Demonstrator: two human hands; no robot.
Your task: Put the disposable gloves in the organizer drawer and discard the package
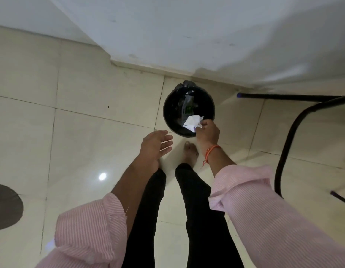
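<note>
Package over the bin mouth, ready to drop.

My right hand [207,130] pinches the crumpled white package [193,122] in closed fingertips, and the wad hangs inside the near rim of the black bin [168,111], so I judge it falls straight in. My left hand [156,146] floats spread and empty, short of the bin on its near-left side. Neither gloves nor drawer are in view.

Package held over the bin

A crumpled white package [193,123] is pinched in the fingers of the right hand [208,132] above the near rim of a black bin [168,105] lined with a bag. The left hand [155,146] is held open and empty, just beside the bin, over pale floor tiles [86,93].
</note>
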